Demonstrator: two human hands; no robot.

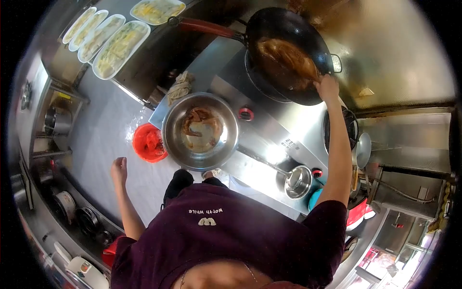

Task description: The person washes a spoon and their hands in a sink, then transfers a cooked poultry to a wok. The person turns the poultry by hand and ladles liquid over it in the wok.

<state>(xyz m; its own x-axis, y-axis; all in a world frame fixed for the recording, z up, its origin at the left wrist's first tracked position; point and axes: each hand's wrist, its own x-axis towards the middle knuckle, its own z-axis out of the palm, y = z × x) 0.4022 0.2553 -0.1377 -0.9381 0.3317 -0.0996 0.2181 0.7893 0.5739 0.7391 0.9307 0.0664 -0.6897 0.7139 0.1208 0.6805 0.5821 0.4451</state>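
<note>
At far right, the round black red-handled wok (299,34) leans over the silver steel stove (302,123), seemingly gathering its brown contents (285,55), the curled right hand (328,86) at its near-right edge, hold unclear, while the loosely curled, apparently empty left hand (119,169) hangs left of the red plastic bucket (148,143).

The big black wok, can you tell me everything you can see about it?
The wok is round, deep and black, and looks like metal. A long reddish handle with a dark tip sticks out one side; a small metal loop is on the other. Something brown and shiny lies inside. It seems to rest on a dark ring on the steel stovetop. The right hand is at its rim near the loop; whether it touches the wok isn't clear.
</note>
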